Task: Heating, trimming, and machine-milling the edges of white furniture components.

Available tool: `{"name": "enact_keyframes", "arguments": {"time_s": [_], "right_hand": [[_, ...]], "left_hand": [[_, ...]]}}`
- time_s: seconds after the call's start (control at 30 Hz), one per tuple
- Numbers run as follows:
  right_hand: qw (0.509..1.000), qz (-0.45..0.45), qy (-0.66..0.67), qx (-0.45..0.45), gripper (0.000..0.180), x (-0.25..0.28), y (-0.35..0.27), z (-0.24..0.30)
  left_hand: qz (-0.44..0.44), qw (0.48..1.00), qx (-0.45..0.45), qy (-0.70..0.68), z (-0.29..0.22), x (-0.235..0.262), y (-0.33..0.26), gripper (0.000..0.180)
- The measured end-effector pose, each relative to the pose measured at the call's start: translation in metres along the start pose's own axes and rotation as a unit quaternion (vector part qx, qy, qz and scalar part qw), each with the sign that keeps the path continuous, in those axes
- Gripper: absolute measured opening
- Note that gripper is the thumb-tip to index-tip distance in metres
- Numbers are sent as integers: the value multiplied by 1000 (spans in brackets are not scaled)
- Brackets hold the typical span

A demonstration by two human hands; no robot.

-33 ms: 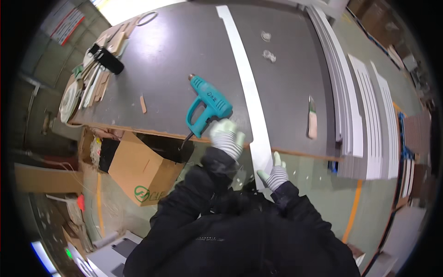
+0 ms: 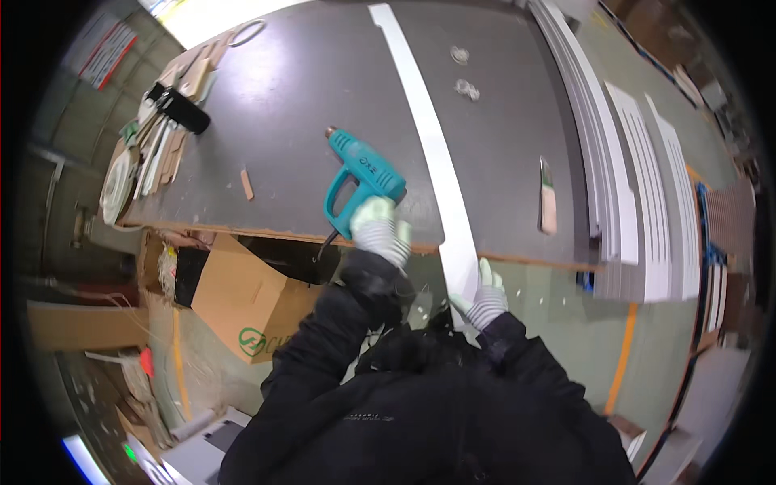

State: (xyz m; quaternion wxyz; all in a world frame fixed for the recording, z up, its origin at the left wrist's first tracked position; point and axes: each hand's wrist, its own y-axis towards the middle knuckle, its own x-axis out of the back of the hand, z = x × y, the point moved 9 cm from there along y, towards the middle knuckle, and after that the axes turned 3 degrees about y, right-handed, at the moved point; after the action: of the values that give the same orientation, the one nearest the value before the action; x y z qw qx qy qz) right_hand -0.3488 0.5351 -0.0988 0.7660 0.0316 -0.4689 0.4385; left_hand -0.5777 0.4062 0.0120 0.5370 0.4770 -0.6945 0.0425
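The gloved left hand (image 2: 380, 230) had its fingers wrapped around the handle of a teal plastic heat gun (image 2: 360, 179), which lay at the near edge of the dark grey flat surface (image 2: 307, 89). The gloved right hand (image 2: 485, 295) had its fingers clamped on the near end of a long white flat strip (image 2: 432, 145), which overhung that edge and ran far across the surface. Left of the heat gun lay open room; a stack of white panels (image 2: 606, 162) crowded the right edge.
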Motion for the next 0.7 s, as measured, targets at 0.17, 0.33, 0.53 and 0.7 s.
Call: {"name": "enact_keyframes", "arguments": {"time_s": [0.17, 0.33, 0.53, 0.7], "right_hand": [[990, -47, -127, -34, 98, -30, -6, 18], [993, -46, -96, -50, 94, -24, -32, 10], [984, -92, -132, -83, 93, -29, -80, -43], [982, -56, -145, -103, 90, -19, -86, -35]], "left_hand": [[279, 936, 185, 112, 132, -61, 8, 67], [249, 907, 170, -295, 143, -51, -11, 46], [338, 551, 270, -714, 76, 24, -66, 41], [475, 336, 277, -765, 53, 17, -129, 63]]}}
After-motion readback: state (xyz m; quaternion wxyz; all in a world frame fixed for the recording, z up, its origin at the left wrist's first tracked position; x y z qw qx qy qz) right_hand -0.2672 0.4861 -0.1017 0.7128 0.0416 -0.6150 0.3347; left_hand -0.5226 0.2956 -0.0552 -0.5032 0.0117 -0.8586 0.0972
